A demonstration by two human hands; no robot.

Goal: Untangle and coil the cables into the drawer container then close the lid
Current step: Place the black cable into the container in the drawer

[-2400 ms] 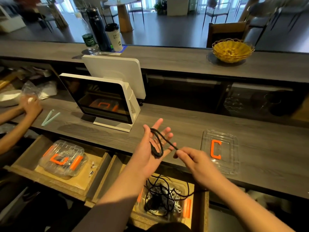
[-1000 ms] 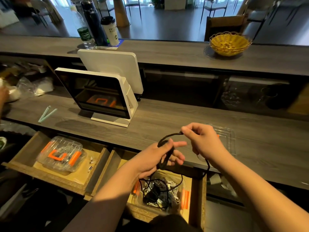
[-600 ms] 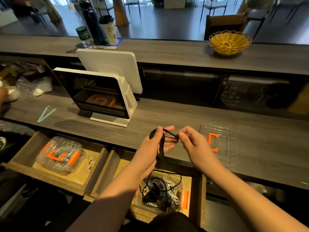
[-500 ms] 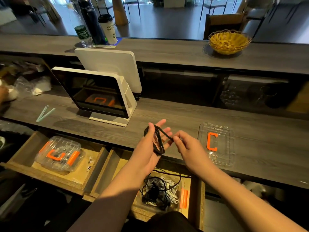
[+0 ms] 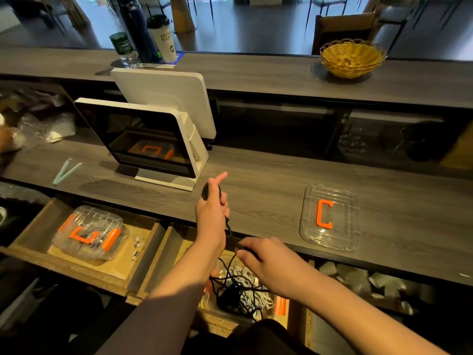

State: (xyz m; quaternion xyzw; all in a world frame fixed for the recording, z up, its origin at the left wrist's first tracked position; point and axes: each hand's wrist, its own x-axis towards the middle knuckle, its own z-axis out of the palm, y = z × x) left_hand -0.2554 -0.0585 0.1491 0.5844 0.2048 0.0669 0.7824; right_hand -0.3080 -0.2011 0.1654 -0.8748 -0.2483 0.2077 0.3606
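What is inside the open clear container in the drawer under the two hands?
In the clear container lie tangled black cable and white cable. The right hand covers its far part; its bottom is hidden.

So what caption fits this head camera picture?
Left hand holds coiled thin black cable; right hand pulls more out.

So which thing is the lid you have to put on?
Look along the grey wooden counter, right of the white screen. The lid lies flat there, clear plastic with an orange C-shaped clip. Unlike the clear boxes down in the drawers, it holds no cables.
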